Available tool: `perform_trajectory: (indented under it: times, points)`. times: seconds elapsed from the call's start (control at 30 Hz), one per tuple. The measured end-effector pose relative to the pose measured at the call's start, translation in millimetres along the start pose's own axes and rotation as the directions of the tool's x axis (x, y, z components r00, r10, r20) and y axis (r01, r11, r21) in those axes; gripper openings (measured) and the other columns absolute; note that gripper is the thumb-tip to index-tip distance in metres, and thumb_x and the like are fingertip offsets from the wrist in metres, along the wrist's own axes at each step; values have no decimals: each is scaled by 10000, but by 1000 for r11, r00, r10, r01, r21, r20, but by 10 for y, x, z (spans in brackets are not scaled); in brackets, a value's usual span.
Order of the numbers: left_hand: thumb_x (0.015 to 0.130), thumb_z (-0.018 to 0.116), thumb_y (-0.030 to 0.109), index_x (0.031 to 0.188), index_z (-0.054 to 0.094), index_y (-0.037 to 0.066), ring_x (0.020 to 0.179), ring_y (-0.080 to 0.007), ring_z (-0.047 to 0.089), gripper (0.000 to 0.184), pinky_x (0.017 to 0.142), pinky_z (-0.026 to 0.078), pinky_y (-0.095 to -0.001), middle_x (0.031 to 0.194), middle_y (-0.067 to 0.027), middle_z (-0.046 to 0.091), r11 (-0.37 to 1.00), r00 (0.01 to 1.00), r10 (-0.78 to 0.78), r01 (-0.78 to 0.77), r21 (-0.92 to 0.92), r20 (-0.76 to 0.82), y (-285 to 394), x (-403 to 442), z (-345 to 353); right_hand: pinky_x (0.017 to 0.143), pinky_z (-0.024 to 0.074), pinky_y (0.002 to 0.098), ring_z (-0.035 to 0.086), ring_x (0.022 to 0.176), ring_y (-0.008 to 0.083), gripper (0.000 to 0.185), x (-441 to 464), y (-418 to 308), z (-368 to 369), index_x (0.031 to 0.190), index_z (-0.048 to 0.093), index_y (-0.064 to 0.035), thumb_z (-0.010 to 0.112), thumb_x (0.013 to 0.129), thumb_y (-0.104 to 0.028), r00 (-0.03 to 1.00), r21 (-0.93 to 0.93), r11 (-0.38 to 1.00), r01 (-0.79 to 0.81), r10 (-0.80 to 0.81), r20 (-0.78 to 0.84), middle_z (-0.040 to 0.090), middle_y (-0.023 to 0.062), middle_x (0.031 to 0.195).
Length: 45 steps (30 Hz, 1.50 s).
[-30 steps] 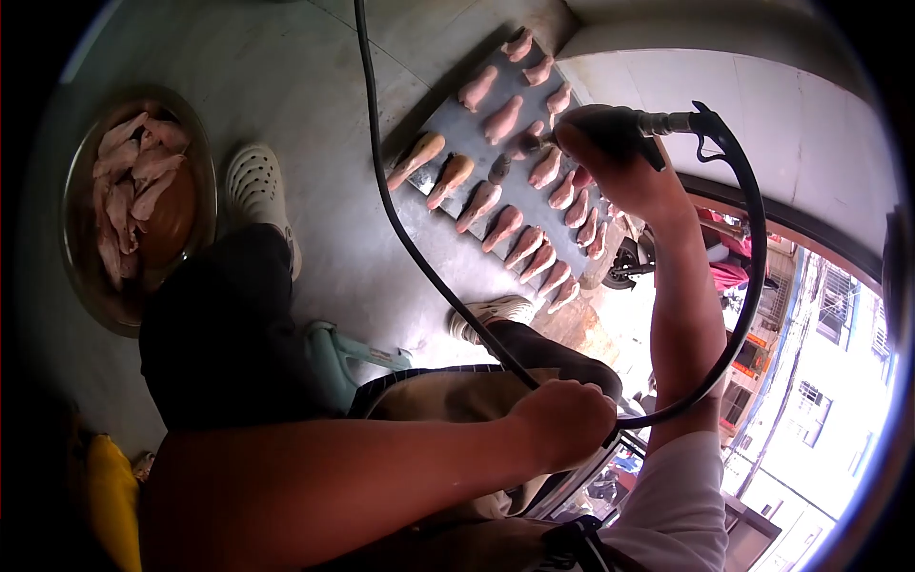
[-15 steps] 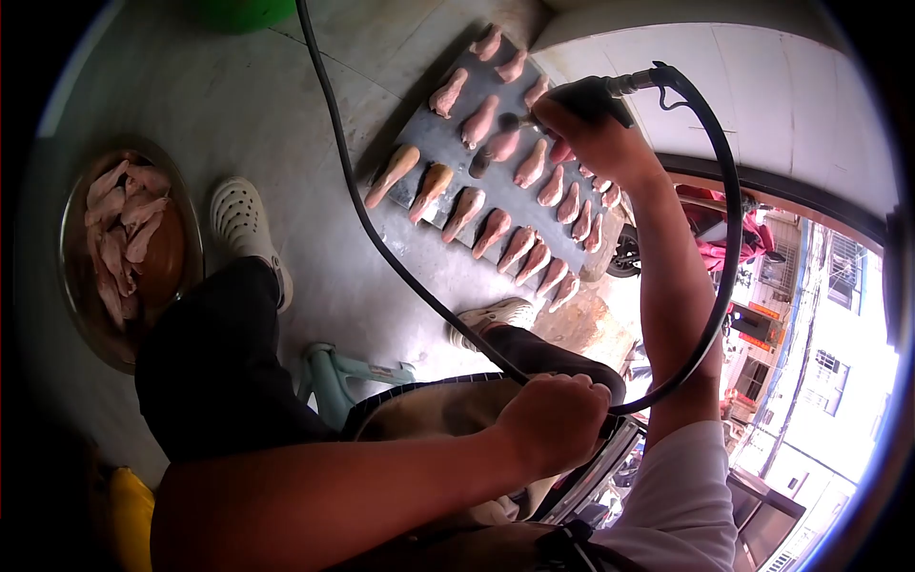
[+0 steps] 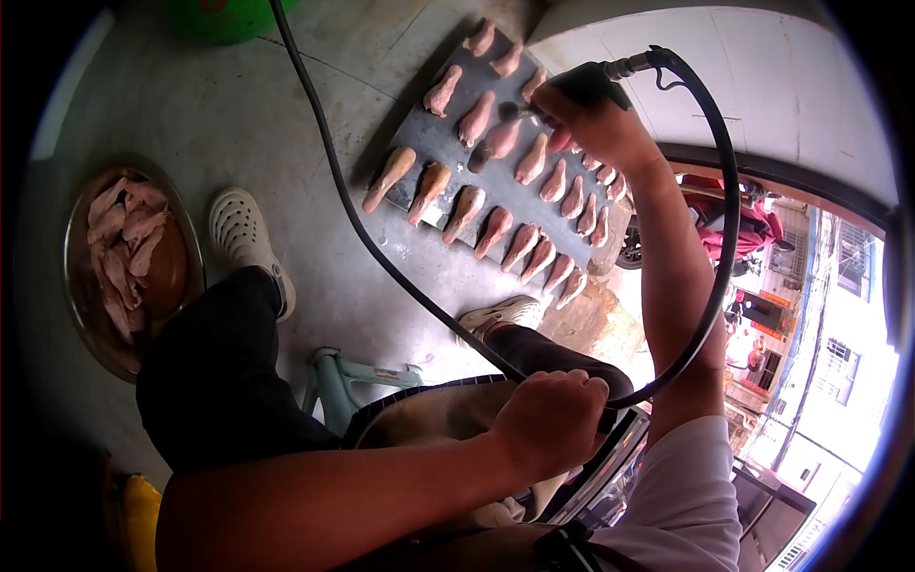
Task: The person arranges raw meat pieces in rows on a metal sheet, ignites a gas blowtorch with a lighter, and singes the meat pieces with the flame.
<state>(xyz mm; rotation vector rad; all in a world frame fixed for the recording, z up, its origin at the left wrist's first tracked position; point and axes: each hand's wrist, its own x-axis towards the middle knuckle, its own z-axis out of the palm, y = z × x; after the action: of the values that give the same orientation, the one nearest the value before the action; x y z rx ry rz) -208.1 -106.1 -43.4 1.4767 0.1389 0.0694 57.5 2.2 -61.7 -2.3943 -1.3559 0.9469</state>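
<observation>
My right hand [image 3: 605, 129] is wrapped round the black handle of a gas torch [image 3: 581, 86], held over the near right part of a grey metal sheet [image 3: 443, 205]. The torch's dark nozzle [image 3: 479, 157] points down among rows of raw poultry drumsticks [image 3: 467, 212]; no flame shows. Two drumsticks at the left end, one of them a yellowish-brown drumstick [image 3: 391, 178], look browner than the pink others. Closer to my body, my left hand [image 3: 553, 424] is closed round the black hose [image 3: 419, 303], which loops up to the torch's end fitting.
At left a steel basin [image 3: 71, 276] on the floor holds more raw poultry pieces. A pale green plastic stool [image 3: 334, 386] stands by my legs. A green tub [image 3: 224, 24] is at the top, a white wall [image 3: 667, 57] upper right, and a street with a motorbike [image 3: 634, 248] beyond.
The view has shifted slightly. Both hands keep their grips on the torch and hose, and the nozzle stays over about the same drumsticks.
</observation>
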Motion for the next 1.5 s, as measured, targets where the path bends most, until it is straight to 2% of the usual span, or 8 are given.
perform_trajectory:
  times: [0.27,0.63,0.83,0.93,0.97,1.07,1.17,1.5]
  points:
    - [768,732,221,851,590,20,816,-358,661,260,756,539,-455,825,-180,628,1000,1000,-4,4,-2,0,-5,24,9,516,522,283,695,581,188,337,-13,54,-22,962,696,58,573,982,-256,1000,-32,999,-28,27,-16,661,101,667]
    - [744,757,193,820,548,30,774,-365,638,276,719,524,-461,799,-170,601,999,998,-3,0,-46,-65,-40,45,70,528,561,305,711,603,231,383,-107,684,-263,915,658,95,611,948,-284,960,238,941,-241,267,-84,683,157,747]
    - [749,764,227,862,572,29,817,-347,656,298,763,517,-450,843,-162,630,999,998,-38,39,-18,45,7,42,8,542,563,307,699,608,217,381,-339,642,-345,987,671,101,618,954,-275,962,296,930,-216,255,-100,681,152,788]
    - [750,774,243,890,590,29,842,-334,667,316,803,513,-443,866,-155,646,999,994,-34,33,16,104,-3,18,6,543,560,279,686,587,191,324,-506,491,-304,891,676,73,585,964,-229,949,344,915,-210,275,-153,666,120,736]
    - [749,777,243,891,592,29,844,-333,668,317,808,512,-443,866,-154,648,999,993,-28,26,22,114,-9,4,14,556,569,301,690,596,221,353,-537,506,-324,988,677,101,626,952,-246,950,363,906,-216,281,-137,671,143,771]
    - [747,783,247,899,598,30,850,-330,672,323,825,510,-440,875,-148,653,998,993,27,-34,56,119,-27,-46,55,555,566,297,686,594,214,348,-653,449,-303,997,674,104,630,952,-238,954,360,917,-172,245,-170,676,135,777]
    - [748,786,255,908,605,26,854,-324,679,333,818,516,-434,877,-146,659,992,982,36,-58,109,188,-32,-91,60,583,562,285,689,613,190,325,-740,343,-241,930,682,74,594,972,-237,953,330,933,-143,220,-210,676,127,763]
    - [727,693,178,817,588,47,768,-347,649,191,707,523,-455,785,-148,617,988,983,127,-138,75,135,-99,-199,161,590,526,279,680,618,176,330,-899,272,-158,983,680,69,611,976,-253,959,248,960,-129,184,-214,658,91,764]
